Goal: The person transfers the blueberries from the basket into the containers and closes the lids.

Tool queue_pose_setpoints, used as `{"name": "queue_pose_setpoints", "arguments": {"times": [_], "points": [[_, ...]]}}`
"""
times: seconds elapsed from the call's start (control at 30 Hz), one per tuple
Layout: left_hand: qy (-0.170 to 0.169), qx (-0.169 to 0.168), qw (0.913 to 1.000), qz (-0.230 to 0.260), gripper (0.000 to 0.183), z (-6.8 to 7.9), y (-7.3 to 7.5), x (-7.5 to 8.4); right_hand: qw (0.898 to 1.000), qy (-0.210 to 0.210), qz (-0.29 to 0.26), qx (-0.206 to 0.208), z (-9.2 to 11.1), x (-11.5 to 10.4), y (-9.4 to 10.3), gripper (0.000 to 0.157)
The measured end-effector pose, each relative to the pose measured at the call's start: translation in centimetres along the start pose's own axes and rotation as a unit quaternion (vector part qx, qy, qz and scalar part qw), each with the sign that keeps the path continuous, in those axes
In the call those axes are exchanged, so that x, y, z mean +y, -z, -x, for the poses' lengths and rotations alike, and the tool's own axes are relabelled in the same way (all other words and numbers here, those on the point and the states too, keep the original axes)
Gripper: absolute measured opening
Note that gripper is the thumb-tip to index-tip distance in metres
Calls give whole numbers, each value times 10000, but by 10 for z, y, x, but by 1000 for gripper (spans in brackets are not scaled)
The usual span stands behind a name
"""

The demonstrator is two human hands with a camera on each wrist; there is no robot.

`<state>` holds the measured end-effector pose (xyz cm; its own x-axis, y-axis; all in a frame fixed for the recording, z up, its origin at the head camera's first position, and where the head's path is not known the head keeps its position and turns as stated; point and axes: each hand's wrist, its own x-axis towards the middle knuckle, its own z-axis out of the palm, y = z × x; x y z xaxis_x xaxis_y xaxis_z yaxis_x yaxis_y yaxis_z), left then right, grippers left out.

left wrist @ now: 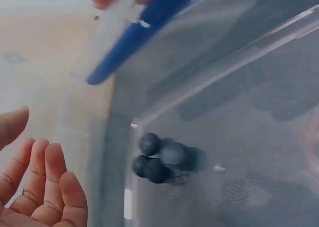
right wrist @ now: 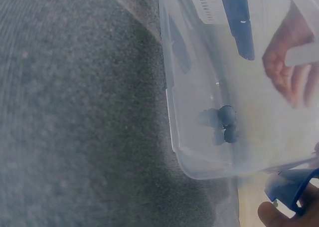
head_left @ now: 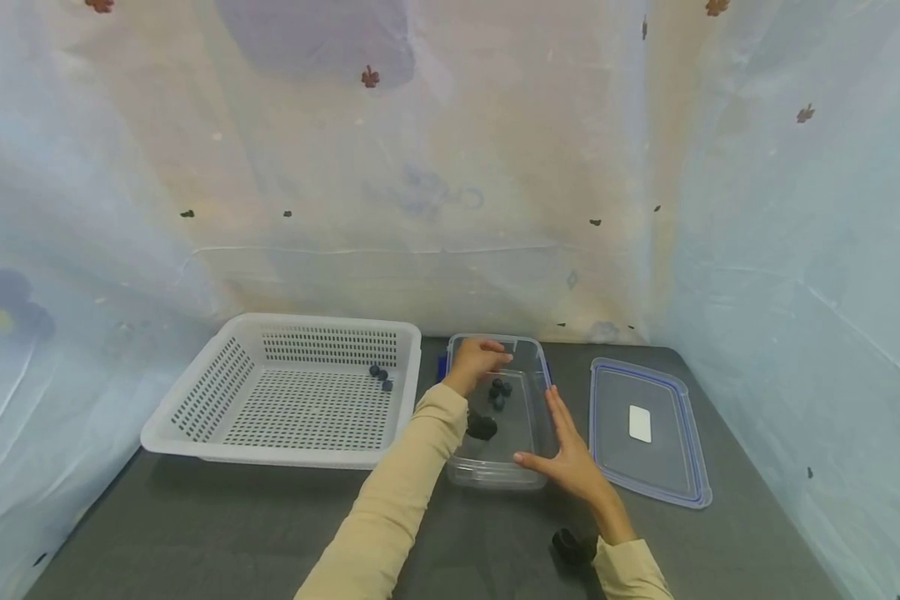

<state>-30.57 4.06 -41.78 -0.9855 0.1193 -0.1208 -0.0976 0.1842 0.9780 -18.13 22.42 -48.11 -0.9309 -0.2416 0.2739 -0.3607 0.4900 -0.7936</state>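
My left hand [head_left: 478,362] is above the far left part of a clear plastic food container [head_left: 521,433]. In the left wrist view its fingers [left wrist: 51,179] are loosely bent, with nothing between them. Several blueberries [head_left: 498,393] lie clustered on the container floor below that hand. My right hand [head_left: 573,467] is at the container's right side, thumb spread from the straight fingers. In the right wrist view, that thumb and a finger are beside a blue latch flap [right wrist: 289,184]; contact is hard to tell.
A white slotted basket [head_left: 315,458] stands left of the container, with three blueberries [head_left: 382,377] near its right wall. The clear lid [head_left: 648,467], with a blue seal and white label, lies flat to the right. A patterned plastic sheet [head_left: 450,167] hangs behind the dark table.
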Motion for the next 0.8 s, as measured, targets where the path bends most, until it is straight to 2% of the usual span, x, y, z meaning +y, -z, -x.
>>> {"name": "queue_pose_setpoints", "arguments": {"times": [0.07, 0.17, 0.47, 0.63, 0.8], "points": [[-83, -107, 9998, 175, 32, 1, 3, 5, 10000, 30, -11, 9, 0, 0, 0, 112], [-229, -195, 9994, 175, 31, 0, 8, 10, 10000, 65, -2, 22, 0, 0, 0, 112], [-642, -646, 9958, -65, 27, 8, 24, 28, 10000, 46, -25, 61, -1, 1, 1, 112], [-975, -802, 9917, -246, 27, 15, 38, 34, 10000, 46, -67, 44, -1, -1, 0, 112], [-1167, -903, 9883, -390, 28, 22, 54, 39, 9999, 86, -60, 95, 1, -2, 0, 112]]}}
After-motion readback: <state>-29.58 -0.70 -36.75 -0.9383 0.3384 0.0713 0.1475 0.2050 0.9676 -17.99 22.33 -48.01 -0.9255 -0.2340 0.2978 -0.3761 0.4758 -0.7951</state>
